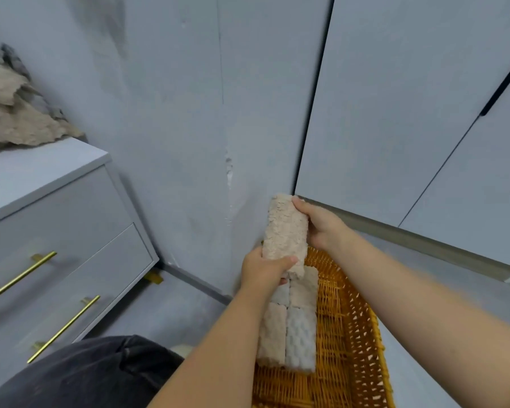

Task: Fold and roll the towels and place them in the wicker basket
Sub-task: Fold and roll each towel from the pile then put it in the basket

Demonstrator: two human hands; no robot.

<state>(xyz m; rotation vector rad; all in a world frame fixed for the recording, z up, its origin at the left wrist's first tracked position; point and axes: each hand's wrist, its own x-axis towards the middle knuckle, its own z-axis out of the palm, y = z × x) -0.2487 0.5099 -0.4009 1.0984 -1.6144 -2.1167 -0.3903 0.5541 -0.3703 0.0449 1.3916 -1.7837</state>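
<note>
The rolled towel is in my two hands, held tilted above the far end of the wicker basket, its lower end just over the rolls already inside. My left hand grips the near, lower end, fingers curled round it with the thumb across the front. My right hand clasps the far, upper end from the side. In the basket, four rolled towels lie packed against the left wall in two rows — beige ones and a paler one with a waffle texture. The right part of the basket floor shows bare weave. The basket sits on the grey floor in a corner, pale cupboard doors behind it. To my left stands a grey drawer chest with gold bar handles — a heap of loose towels lies on top.
</note>
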